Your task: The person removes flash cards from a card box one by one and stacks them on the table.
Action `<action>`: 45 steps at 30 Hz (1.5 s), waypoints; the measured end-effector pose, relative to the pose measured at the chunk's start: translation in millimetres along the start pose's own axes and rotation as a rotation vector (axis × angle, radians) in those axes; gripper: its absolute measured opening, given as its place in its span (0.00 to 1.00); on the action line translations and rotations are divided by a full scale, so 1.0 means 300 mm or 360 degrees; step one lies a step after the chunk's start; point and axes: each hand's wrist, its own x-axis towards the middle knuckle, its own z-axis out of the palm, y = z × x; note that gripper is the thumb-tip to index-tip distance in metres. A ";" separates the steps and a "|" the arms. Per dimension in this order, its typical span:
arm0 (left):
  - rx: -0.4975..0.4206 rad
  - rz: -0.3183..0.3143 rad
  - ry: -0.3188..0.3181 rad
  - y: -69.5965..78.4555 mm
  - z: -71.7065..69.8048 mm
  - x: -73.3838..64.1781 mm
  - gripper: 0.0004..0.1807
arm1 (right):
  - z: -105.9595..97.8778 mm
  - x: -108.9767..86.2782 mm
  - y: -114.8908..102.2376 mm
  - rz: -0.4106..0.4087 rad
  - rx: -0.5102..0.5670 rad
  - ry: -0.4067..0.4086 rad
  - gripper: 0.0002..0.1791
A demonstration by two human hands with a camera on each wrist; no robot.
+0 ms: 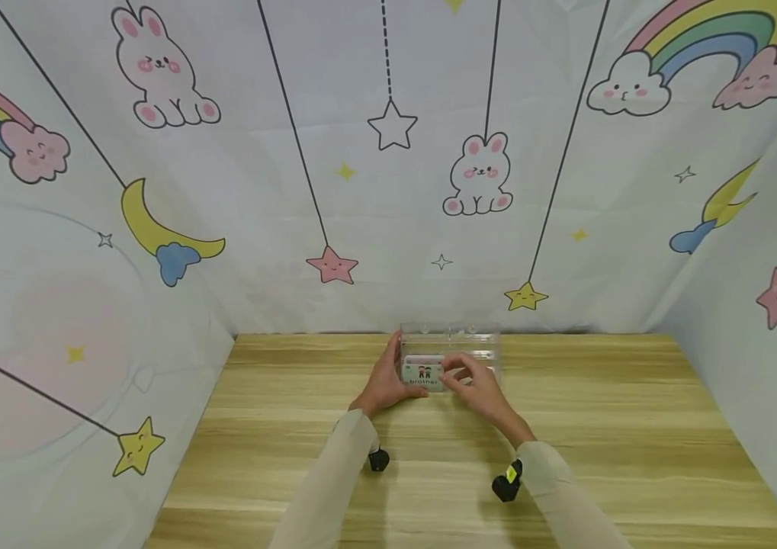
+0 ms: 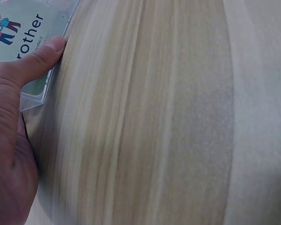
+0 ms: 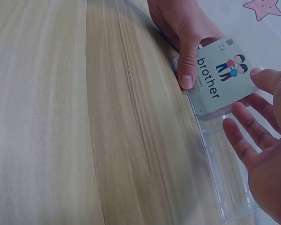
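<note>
A clear plastic box (image 1: 486, 343) stands at the back of the table. In its left part sits a stack of pale green flash cards (image 3: 227, 77), the front one reading "brother" above two cartoon children. My left hand (image 1: 384, 381) grips the box's left end, thumb along the front edge, as the left wrist view also shows. With thumb and fingers my right hand (image 1: 473, 387) pinches the stack at its right side. In the right wrist view the thumb lies at the card's edge and the other fingers spread beside and behind the stack. The box's right part holds no cards.
The wood-grain table (image 1: 601, 450) extends around the box. White cloth walls (image 1: 258, 191) with printed rabbits, stars and rainbows enclose it, the back one close behind the box. A small black device (image 1: 508, 484) is on my right wrist, another (image 1: 378, 459) on my left.
</note>
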 end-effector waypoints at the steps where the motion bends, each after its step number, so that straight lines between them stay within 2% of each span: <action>1: 0.0000 0.0001 0.0000 -0.002 0.001 0.000 0.76 | 0.002 -0.001 0.001 -0.0008 -0.0002 -0.0002 0.10; 9: -0.0007 0.0006 0.0006 0.001 0.011 -0.005 0.75 | 0.015 -0.006 -0.004 -0.0071 -0.0055 -0.0023 0.08; 15: 0.0028 -0.0025 0.0000 0.011 0.013 -0.007 0.75 | 0.018 0.004 -0.013 -0.0105 -0.0113 0.0031 0.11; 21: 0.0025 -0.0061 0.0001 0.017 0.010 -0.007 0.75 | 0.008 0.013 -0.038 -0.0078 -0.0109 0.0083 0.11; 31: -0.0031 -0.0047 0.0008 0.004 0.007 0.002 0.75 | -0.037 0.008 -0.084 -0.0101 -0.0062 0.0176 0.14; 38: -0.0018 -0.0035 0.0012 0.001 0.003 0.005 0.76 | -0.072 -0.020 -0.078 -0.0049 -0.0029 0.0097 0.19; 41: -0.0022 -0.0045 0.0010 0.003 0.002 0.004 0.76 | -0.081 -0.042 -0.072 -0.0069 -0.0013 0.0052 0.20; 45: -0.0039 -0.0046 -0.0002 0.007 0.004 0.003 0.76 | -0.087 -0.085 -0.072 -0.0027 -0.0013 -0.0008 0.22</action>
